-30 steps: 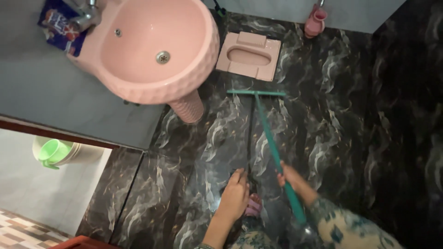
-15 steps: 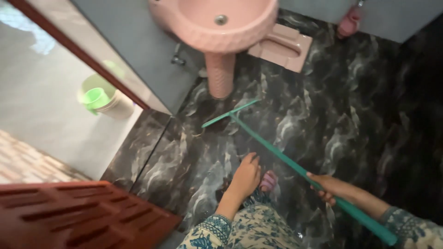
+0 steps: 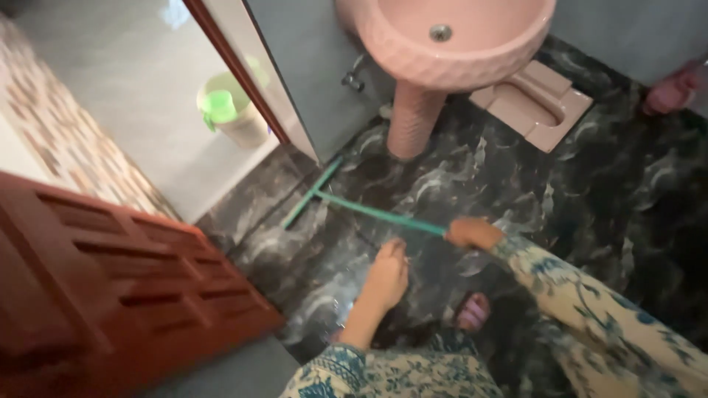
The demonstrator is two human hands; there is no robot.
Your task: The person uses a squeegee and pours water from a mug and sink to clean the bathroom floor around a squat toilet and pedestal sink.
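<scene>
**Squeegee swung toward the doorway**

Since half a second ago the green floor squeegee [image 3: 346,203] has swung left, so its blade now lies near the door threshold instead of out in front of the basin pedestal, and the view has turned with it to take in more of the wooden door. Its long handle runs from the blade up and to the right across the wet black marbled floor [image 3: 605,199]. The right hand [image 3: 472,233] is closed around the handle at its upper end, the patterned blue and cream sleeve trailing behind it. The left hand [image 3: 386,274] hangs free below the handle, fingers loosely together and pointing down at the floor, holding nothing and touching nothing that can be seen.

Just below the hands a foot in a pink sandal [image 3: 472,312] stands on the tiles. Beyond the blade rises the pink pedestal basin [image 3: 442,44], and to its right a pink squat pan [image 3: 535,103] is set into the floor. At left the reddish-brown wooden door [image 3: 110,295] stands open, and past the threshold a pale bucket with a green scoop [image 3: 228,114] sits on lighter flooring.
</scene>
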